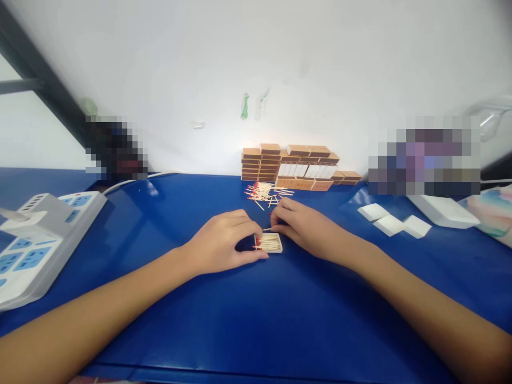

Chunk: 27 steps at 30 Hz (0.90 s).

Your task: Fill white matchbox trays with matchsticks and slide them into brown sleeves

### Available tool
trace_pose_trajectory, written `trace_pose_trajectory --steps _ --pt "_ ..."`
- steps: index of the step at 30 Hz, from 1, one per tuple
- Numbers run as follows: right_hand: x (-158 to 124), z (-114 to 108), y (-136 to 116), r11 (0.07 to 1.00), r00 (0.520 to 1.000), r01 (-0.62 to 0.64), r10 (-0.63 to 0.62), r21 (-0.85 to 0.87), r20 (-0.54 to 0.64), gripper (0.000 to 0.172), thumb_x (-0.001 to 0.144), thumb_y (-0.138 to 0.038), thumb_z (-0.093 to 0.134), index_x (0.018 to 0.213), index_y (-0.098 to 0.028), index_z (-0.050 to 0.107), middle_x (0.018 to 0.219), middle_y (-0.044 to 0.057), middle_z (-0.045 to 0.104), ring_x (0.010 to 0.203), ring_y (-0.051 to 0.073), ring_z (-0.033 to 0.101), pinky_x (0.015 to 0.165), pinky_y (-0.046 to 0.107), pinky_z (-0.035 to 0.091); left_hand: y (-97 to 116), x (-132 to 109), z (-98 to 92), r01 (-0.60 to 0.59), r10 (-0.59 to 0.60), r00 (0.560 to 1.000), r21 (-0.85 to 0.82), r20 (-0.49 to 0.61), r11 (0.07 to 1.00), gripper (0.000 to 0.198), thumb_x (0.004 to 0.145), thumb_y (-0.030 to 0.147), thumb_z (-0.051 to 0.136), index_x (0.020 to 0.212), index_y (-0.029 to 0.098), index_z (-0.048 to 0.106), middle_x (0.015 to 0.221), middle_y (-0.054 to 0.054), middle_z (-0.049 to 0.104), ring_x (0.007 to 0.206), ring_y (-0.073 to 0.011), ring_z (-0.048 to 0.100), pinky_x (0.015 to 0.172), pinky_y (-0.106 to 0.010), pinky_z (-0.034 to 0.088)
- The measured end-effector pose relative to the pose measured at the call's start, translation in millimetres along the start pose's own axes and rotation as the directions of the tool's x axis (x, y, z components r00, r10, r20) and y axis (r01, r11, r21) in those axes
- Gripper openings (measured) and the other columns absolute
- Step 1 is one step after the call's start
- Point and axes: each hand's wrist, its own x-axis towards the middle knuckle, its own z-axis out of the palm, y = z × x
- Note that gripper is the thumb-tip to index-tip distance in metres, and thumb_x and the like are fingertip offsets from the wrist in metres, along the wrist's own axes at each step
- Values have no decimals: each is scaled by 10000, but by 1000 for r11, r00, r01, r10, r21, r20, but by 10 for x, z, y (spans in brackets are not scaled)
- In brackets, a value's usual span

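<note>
A small white matchbox tray [281,244] lies on the blue table with several red-tipped matches [270,243] in it. My left hand [226,242] is around the tray's left end, thumb at the near side and fingers at the far side. My right hand [302,226] is just beyond the tray's right end, its fingers pinched on a match [267,229] above the tray's far edge. Beyond both hands lies a loose pile of matches [262,191], with a few scattered to its right.
Stacked matchboxes [260,165] stand against the white wall [180,69]. Three small white trays [389,225] lie at right, near a larger white object [444,210]. A power strip [52,234] with blue sockets sits on the left of the blue table [240,320].
</note>
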Motion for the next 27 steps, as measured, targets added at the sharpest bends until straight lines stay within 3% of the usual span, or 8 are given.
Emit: trace_pose_trajectory --steps 2,7,12,19,27 --pt "-40 -43 -8 999 999 -37 37 -16 7 165 1050 -214 503 910 -192 587 1006 74 590 861 195 596 734 304 466 0 -8 1 11 -11 1000 7 9 1000 263 922 413 756 1029 182 692 934 -46 705 879 -190 646 791 -320 535" --pt "-114 -117 -113 997 991 -32 40 64 -125 116 1054 -236 505 973 -201 580 1021 72 609 918 209 606 789 323 476 -4 -20 7 95 -95 995 23 11 995 298 898 441 773 1002 195 640 944 -32 676 859 -184 640 787 -320 524" --pt "-148 -55 -224 998 999 30 -28 62 -32 118 1032 -185 527 962 -197 621 1019 62 589 838 184 583 717 314 455 -7 -5 15 132 -133 991 42 21 990 331 897 461 765 991 204 579 949 -11 660 840 -173 625 767 -311 506" --pt "-159 -10 -345 976 998 58 -56 210 -16 107 1042 -253 575 984 -211 655 1037 39 593 850 159 605 736 300 473 0 -12 2 107 -108 994 30 29 994 277 919 424 737 996 216 571 934 -1 659 844 -173 624 763 -300 491" --pt "-144 32 -383 987 997 59 -64 148 30 173 1063 -234 511 976 -185 652 1011 53 575 816 167 593 726 314 486 1 -7 7 101 -104 993 56 48 993 279 922 424 733 996 210 571 928 -1 656 843 -172 621 766 -304 488"
